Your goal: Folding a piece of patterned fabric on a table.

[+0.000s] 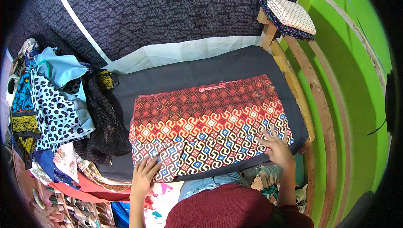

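Note:
A patterned fabric piece (205, 121), dark red along its far side and white, blue and black along its near side, lies spread on a black cloth-covered board (189, 69). My left hand (145, 172) rests at its near left edge, fingers apart, on a paler, differently aligned patch (170, 158) of the pattern; I cannot tell whether that is a separate piece. Toward the near right corner, my right hand (278, 149) lies with fingers spread on the cloth. Neither hand grips anything.
Heaped on the left are a spotted cloth (56, 112), a light blue cloth (63, 66) and a black lacy cloth (100, 119). Folded fabrics (291, 15) sit on wooden rails (310, 77) beside a green wall (357, 102). Dark patterned cloth (168, 10) fills the far side.

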`<state>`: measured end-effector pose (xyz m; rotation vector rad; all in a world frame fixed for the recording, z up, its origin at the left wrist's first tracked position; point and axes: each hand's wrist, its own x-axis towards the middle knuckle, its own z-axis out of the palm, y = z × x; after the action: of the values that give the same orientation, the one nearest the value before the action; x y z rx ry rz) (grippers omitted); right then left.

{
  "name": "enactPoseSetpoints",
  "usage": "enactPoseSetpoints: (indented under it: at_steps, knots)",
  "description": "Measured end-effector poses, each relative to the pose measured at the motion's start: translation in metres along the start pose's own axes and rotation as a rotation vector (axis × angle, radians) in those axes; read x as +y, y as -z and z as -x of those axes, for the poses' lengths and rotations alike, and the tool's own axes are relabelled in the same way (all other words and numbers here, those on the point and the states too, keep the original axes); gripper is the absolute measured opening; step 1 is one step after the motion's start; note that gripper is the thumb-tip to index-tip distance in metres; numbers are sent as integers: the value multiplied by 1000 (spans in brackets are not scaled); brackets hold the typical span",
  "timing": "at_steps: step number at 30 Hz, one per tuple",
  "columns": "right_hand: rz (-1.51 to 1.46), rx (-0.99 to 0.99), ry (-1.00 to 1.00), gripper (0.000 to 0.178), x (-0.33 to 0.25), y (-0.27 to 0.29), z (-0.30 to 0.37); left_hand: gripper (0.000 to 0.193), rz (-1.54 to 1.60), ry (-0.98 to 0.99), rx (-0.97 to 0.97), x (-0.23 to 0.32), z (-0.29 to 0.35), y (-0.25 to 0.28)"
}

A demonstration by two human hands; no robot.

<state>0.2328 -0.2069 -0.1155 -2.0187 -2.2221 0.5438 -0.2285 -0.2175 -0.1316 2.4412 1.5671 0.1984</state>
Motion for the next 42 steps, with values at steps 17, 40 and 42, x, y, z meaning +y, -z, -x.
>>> enactPoseSetpoints:
  at_steps: [17, 40, 42]
  knots:
    - [-171, 106, -242, 35, 32, -1, 5, 14, 315, 118, 158, -22, -41, 21]
    - [-712, -154, 463, 19, -205, -90, -103, 28, 562, 175, 55, -41, -35, 25]
    - [-667, -237, 395, 19, -202, -88, -106, 29, 521, 232, -31, -58, -21, 16]
